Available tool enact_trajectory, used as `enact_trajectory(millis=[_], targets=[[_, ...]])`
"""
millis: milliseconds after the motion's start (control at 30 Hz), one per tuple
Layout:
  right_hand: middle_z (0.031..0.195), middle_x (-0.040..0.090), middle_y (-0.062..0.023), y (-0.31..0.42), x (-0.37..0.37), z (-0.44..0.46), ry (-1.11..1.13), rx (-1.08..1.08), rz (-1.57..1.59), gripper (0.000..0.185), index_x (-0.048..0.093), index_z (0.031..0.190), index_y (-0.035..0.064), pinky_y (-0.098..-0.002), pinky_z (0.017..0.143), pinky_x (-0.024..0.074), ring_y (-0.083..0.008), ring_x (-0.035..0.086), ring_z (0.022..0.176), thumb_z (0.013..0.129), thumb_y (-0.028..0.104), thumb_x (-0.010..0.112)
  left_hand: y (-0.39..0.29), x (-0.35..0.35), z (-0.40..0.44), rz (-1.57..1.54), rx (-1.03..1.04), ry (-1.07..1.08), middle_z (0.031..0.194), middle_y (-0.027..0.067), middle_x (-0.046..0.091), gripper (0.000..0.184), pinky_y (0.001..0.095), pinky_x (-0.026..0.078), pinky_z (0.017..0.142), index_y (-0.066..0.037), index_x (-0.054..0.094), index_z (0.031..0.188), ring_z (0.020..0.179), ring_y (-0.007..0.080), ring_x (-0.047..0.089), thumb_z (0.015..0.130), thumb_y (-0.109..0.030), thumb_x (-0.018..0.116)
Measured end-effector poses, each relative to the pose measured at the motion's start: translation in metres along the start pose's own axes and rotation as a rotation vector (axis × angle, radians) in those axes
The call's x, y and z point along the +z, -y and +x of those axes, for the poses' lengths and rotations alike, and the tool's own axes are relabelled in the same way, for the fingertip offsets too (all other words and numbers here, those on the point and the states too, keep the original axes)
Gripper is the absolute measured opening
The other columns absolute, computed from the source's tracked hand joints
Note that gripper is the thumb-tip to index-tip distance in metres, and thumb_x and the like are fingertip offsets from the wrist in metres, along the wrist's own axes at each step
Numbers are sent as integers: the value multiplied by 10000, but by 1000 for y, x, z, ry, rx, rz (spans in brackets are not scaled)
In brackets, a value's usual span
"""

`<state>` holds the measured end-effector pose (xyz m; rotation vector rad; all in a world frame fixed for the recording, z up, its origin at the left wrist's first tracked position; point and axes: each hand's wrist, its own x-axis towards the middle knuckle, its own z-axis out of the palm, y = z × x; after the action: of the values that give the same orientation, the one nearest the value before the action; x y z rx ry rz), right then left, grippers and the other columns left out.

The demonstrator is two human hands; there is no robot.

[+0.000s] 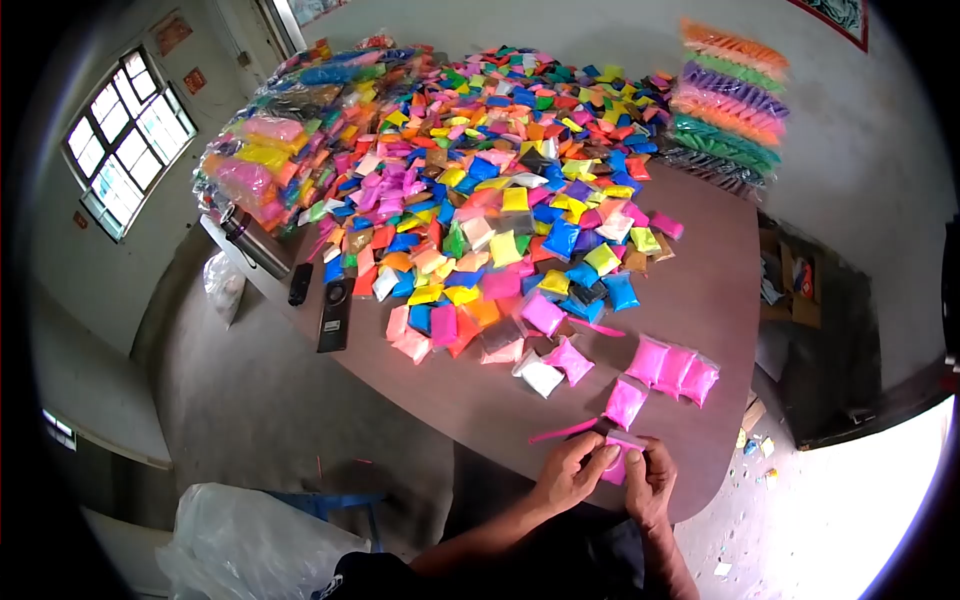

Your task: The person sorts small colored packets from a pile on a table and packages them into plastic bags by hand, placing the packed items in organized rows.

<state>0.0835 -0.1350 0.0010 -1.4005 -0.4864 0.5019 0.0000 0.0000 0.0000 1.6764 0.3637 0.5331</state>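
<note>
Between my hands, at the table's near edge, is a small pink plastic packet (614, 467). The fingers and thumb of my left hand (572, 474) pinch its left side, while my right hand (652, 482) grips the right side. A greyish band runs along the packet's upper edge. Just beyond it lies a single pink packet (625, 402), and past that several pink packets sit side by side in a row (676, 369). A thin pink strip (563, 431) lies left of my hands. Farther left are a white packet (539, 374) and another pink packet (570, 361).
A large heap of coloured packets (510, 200) covers the far part of the brown table (450, 400). Bundled bags (260, 160) and a steel flask (255, 243) stand at left. Stacked coloured bundles (728, 105) rise at the far right. A black device (335, 315) lies near the left edge.
</note>
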Motion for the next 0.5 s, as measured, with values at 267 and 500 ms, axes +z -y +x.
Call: enact_trajectory(millis=[267, 500], targets=[[948, 663, 5, -8, 2, 2, -81, -57, -41, 188, 680, 1101, -9, -248, 796, 449, -77, 558, 879, 1061, 158, 602, 2, 7, 1, -13, 30, 15, 736, -14, 575, 211, 257, 418, 569, -12, 658, 974, 651, 50, 506, 1026, -213, 691], [942, 661, -6, -8, 2, 0, -87, -36, -29, 233, 672, 1101, -8, -253, 779, 448, -84, 556, 871, 1075, 208, 589, 11, 4, 0, -77, -19, 93, 793, 17, 634, 208, 270, 463, 616, 0, 677, 1098, 685, 74, 563, 1038, -198, 662]])
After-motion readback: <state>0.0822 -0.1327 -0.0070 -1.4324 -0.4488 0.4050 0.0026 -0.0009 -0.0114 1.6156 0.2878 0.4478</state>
